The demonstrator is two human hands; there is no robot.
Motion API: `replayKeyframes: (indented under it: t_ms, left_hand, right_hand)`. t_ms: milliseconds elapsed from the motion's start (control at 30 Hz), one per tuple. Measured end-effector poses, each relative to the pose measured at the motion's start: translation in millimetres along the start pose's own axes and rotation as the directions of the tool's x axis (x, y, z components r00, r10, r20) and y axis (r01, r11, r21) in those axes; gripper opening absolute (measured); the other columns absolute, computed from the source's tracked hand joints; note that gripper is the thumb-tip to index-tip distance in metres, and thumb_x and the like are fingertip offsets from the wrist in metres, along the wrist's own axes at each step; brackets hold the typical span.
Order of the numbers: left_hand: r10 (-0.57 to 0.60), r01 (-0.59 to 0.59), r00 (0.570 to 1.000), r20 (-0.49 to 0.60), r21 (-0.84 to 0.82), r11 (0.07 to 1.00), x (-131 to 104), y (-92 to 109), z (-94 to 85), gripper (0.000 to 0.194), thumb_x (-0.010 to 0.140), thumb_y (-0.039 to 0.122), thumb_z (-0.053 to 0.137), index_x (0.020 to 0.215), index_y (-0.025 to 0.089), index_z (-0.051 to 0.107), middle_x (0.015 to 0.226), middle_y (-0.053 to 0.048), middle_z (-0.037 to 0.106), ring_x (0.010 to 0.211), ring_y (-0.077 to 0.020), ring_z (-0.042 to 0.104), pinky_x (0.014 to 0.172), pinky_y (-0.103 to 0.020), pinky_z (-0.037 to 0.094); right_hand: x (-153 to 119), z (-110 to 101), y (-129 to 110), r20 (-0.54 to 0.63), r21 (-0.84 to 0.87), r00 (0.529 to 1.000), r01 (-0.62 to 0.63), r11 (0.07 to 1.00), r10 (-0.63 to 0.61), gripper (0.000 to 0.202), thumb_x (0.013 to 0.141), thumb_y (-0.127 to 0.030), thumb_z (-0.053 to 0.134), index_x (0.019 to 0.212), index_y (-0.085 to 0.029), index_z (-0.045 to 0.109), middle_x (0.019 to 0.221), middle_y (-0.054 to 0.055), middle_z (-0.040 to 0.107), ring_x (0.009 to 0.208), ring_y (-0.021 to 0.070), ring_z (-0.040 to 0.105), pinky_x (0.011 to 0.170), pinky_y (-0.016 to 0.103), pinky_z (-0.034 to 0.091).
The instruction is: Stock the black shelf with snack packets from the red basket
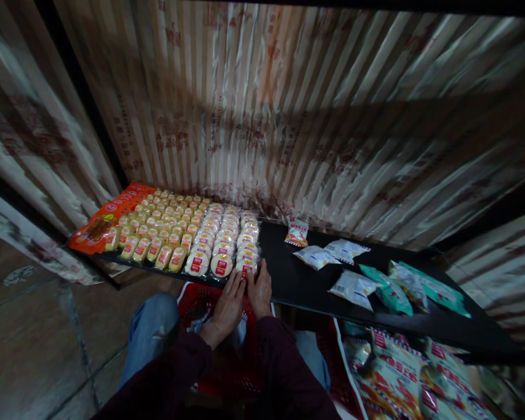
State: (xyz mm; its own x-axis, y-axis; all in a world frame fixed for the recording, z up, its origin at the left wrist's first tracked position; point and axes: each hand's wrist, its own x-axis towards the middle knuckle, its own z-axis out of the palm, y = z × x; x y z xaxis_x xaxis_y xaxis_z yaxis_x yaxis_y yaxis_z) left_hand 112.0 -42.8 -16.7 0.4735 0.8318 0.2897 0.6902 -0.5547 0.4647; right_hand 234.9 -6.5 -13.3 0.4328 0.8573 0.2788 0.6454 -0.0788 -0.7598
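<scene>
At the front end of the rightmost row of white round wrapped cakes (221,265), both my hands are on the nearest wrapped cake (245,266), which has a red label. My left hand (227,308) touches its lower left edge, fingers close together. From the right, my right hand (259,290) holds its lower right side, thumb near the left fingers. To the left of these rows stand several rows of small yellow wrapped cakes (165,255). The fingertips partly cover the front cake's lower edge.
An orange bag (100,224) lies at the shelf's left end. On the black shelf (284,280), white snack bags (354,288) and green bags (389,290) lie to the right. Below are a red basket (188,291) between my knees and another crate of snack bags (398,373). A patterned curtain (245,116) hangs behind.
</scene>
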Motion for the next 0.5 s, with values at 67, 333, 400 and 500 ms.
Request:
replayKeyframes:
  t_ms: [67, 333, 400, 500]
  left_hand:
    - [0.005, -0.005, 1.0, 0.009, 0.017, 1.0, -2, 0, -1.2, 0.06, 0.08, 0.0, 0.035, 0.139, 0.007, 0.036, 0.152, -0.015, 0.025, 0.143, -0.023, 0.007, 0.115, -0.045, 0.029]
    - [0.038, -0.038, 0.999, 0.007, 0.013, 0.999, -25, 7, -6.1, 0.054, 0.082, 0.003, 0.035, 0.136, 0.005, 0.04, 0.152, -0.017, 0.026, 0.144, -0.0259, 0.006, 0.114, -0.05, 0.027]
    - [0.047, -0.046, 0.999, 0.025, -0.015, 0.999, -36, 7, -6.8, 0.055, 0.081, 0.002, 0.036, 0.136, 0.006, 0.04, 0.152, -0.017, 0.026, 0.144, -0.0256, 0.007, 0.114, -0.05, 0.028]
    - [0.055, -0.049, 0.996, 0.076, -0.078, 0.996, -54, 4, -5.2, 0.06, 0.079, 0.002, 0.037, 0.139, 0.009, 0.037, 0.152, -0.015, 0.027, 0.144, -0.024, 0.01, 0.115, -0.048, 0.028]
  right_hand:
    - [-5, -1, -1, 0.003, -0.004, 1.0, 0.02, 1.0, -0.02, 0.074, 0.086, -0.054, 0.037, 0.139, -0.003, 0.036, 0.137, 0.023, 0.047, 0.127, 0.0311, 0.043, 0.104, 0.047, 0.034]
    - [-45, -7, 5, -0.094, -0.023, 0.981, 0.166, 0.986, -0.167, 0.057, 0.093, -0.043, 0.03, 0.136, -0.007, 0.04, 0.135, 0.022, 0.047, 0.129, 0.0275, 0.039, 0.104, 0.049, 0.034]
    - [-59, -11, 6, -0.1, -0.047, 0.971, 0.213, 0.976, -0.217, 0.05, 0.094, -0.036, 0.03, 0.136, -0.011, 0.041, 0.135, 0.019, 0.047, 0.128, 0.0266, 0.04, 0.103, 0.051, 0.036]
    - [-81, -15, 8, -0.043, -0.076, 0.954, 0.294, 0.953, -0.298, 0.045, 0.092, -0.027, 0.034, 0.134, -0.015, 0.043, 0.136, 0.017, 0.047, 0.129, 0.0256, 0.039, 0.104, 0.051, 0.036]
